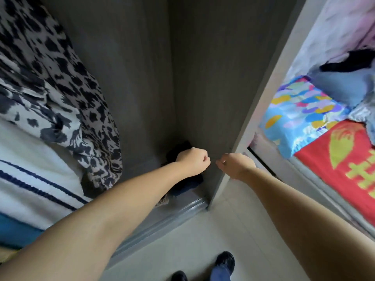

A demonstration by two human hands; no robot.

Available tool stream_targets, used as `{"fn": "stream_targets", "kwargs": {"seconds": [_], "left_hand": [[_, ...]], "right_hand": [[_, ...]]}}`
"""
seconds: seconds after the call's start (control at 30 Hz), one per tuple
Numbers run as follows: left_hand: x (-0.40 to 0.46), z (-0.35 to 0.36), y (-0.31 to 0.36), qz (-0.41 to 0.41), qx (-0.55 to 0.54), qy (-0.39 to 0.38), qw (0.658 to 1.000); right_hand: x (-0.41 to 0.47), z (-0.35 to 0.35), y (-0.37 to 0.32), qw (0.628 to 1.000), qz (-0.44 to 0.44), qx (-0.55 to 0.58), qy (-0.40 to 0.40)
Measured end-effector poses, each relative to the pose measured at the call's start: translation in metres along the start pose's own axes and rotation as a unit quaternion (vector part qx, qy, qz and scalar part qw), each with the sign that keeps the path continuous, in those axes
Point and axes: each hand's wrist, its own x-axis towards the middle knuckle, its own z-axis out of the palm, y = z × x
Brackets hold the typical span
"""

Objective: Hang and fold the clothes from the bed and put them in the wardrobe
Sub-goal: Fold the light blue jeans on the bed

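Note:
I look down into an open grey wardrobe. A black-and-white spotted garment hangs inside at the left, above a white garment with navy stripes. Dark folded clothes lie in the wardrobe's bottom right corner. My left hand is a closed fist just above that pile, and I see nothing in it. My right hand hovers in front of the wardrobe's side panel, its fingers curled and holding nothing I can see. On the bed at the right lie a black garment and a blue-grey one.
A bright multicoloured pillow and a red blanket with yellow print cover the bed's near side. The metal sliding-door track runs along the wardrobe's front. My dark shoes stand on the pale tiled floor.

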Motion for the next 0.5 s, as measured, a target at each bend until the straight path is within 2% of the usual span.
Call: {"fn": "stream_targets", "kwargs": {"seconds": [0.13,0.23,0.5], "left_hand": [[0.0,0.017,0.06,0.074,0.021,-0.036,0.996],[0.009,0.029,0.118,0.144,0.034,-0.051,0.988],[0.062,0.045,0.288,0.265,0.059,-0.04,0.961]], "right_hand": [[-0.036,-0.003,0.054,0.995,0.101,0.01,-0.015],[-0.064,-0.015,0.105,0.988,0.151,0.02,0.002],[-0.137,-0.051,0.261,0.963,0.268,0.018,0.018]]}}
